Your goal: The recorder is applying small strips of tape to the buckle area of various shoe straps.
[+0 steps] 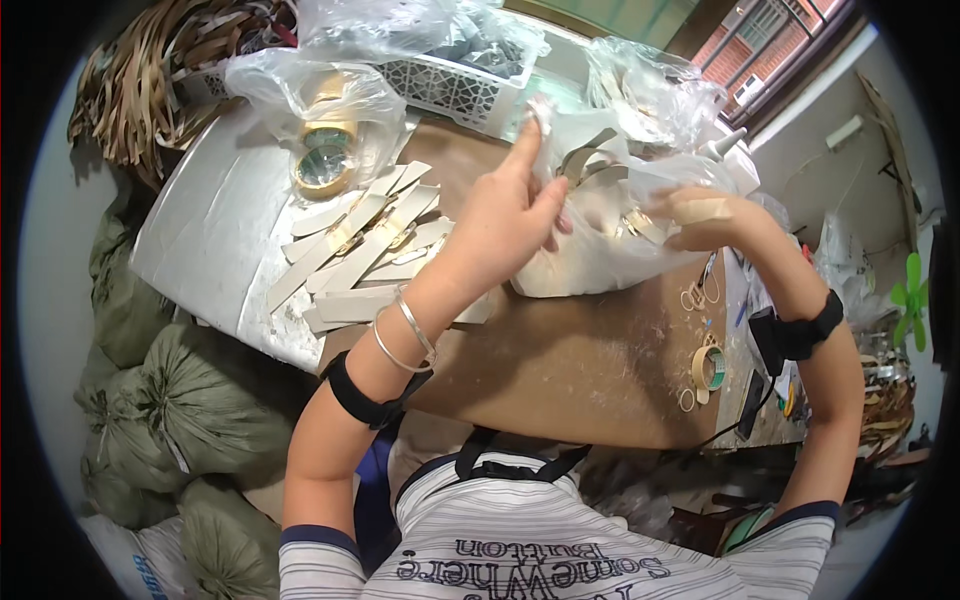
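A clear plastic bag (570, 272) stands on the brown tabletop with its mouth open. Inside it are beige strap pieces with gold-coloured metal fittings (632, 222) and some darker curved strips (590, 155). At the bag's left rim is my left hand (512, 208), index finger stretched along the bunched film and the other fingers curled against the bag. My right hand (705, 215) reaches in over the right side, close to the gold fittings; its fingertips are blurred, so their grip is unclear. Left of the bag lies a pile of flat beige straps (365, 240) with gold fittings.
Tape rolls (325, 168) sit in a plastic bag at the back left, beside a white basket (455, 90). Another tape roll (708, 368) and scissors (700, 292) lie on the right of the table (560, 380). Green sacks (215, 400) are stacked at the left; brown strips (135, 90) hang behind.
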`<control>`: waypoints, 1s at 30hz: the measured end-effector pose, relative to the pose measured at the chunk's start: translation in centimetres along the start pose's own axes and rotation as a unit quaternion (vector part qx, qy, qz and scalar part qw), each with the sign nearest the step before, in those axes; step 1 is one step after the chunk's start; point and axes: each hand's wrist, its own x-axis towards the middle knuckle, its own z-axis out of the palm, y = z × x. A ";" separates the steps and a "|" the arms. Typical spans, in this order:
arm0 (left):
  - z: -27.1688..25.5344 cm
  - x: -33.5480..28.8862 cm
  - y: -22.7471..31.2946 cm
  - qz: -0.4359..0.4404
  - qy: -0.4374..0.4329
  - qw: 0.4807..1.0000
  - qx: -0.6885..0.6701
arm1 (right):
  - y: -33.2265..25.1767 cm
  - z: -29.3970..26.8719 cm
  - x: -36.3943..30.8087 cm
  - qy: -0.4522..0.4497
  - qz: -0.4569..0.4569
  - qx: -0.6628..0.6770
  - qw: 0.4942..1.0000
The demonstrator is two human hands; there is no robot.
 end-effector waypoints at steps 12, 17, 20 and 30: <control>-2.8 -17.6 -3.0 0.108 0.024 0.892 0.439 | -20.9 -7.6 12.3 0.298 -0.416 0.238 0.826; -7.9 -18.9 -7.9 0.002 0.153 0.822 0.548 | -26.4 -4.8 22.9 0.151 -0.390 0.169 0.893; -11.0 -19.0 -8.9 -0.001 0.202 0.826 0.527 | -26.8 -3.8 23.2 0.123 -0.401 0.083 0.904; -13.9 -17.5 -7.2 0.009 0.229 0.882 0.412 | -27.1 -1.8 18.4 0.187 -0.363 0.047 0.911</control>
